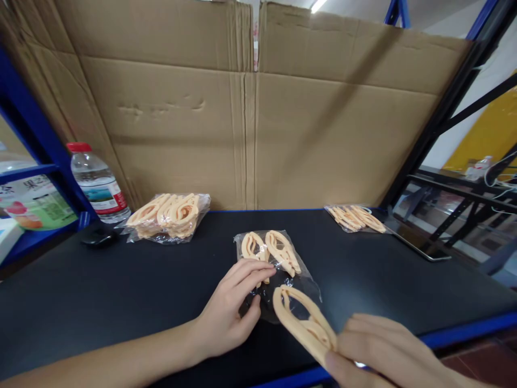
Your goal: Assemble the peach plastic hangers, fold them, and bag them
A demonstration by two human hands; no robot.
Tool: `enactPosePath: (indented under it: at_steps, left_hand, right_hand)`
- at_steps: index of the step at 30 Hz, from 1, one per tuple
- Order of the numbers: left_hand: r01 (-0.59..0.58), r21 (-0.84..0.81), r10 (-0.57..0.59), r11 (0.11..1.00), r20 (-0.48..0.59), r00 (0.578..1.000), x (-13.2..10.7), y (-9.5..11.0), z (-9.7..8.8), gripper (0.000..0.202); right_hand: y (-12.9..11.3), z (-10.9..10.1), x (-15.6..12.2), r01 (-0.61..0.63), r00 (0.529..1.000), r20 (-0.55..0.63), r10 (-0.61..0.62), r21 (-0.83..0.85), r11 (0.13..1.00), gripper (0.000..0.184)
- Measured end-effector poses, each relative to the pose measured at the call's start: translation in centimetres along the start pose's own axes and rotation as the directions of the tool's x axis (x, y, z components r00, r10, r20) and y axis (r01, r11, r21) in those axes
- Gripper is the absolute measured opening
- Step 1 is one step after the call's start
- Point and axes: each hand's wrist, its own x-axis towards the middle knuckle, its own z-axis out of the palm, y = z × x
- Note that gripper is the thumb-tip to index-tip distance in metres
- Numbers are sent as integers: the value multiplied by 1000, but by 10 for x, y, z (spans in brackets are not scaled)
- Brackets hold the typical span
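Observation:
My right hand (375,350) grips a beige plastic clothes peg (302,323) by its lower right end, and the peg's looped end points up and left. The peg is just in front of a clear plastic bag (311,288) and overlaps its near edge in view. Inside that bag, beige pegs (278,248) lie side by side at the far end. My left hand (234,304) lies over the bag's left side. Its fingers stretch across a peg in the bag, with the thumb apart from them; the fingers partly hide that peg.
A filled bag of pegs (173,215) lies at the back left, beside a black mouse-like object (99,236) and a water bottle (99,186). Another bag of pegs (355,218) and a flat tablet-like device (422,242) are at the right. Cardboard (173,129) walls the back.

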Motion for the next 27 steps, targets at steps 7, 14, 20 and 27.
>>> enactPosePath:
  at_steps: [7,14,20,27]
  left_hand:
    - [-25,23,26,999,-9,1000,-2,-1,0,56]
    - [-19,26,19,999,6,1000,-3,-1,1,57]
    - [-31,11,31,999,9,999,1,2,-5,39]
    - [-149,-51,154,988,120,981,10,-2,-39,31]
  right_hand:
    - [21,65,15,171,965,230,-125,-193,966,28]
    - [33,101,10,95,983,182,-26,-383,919,33]
    - [41,75,10,22,990,139,10,-228,973,19]
    - [93,40,8,-184,978,132,162,182,966,16]
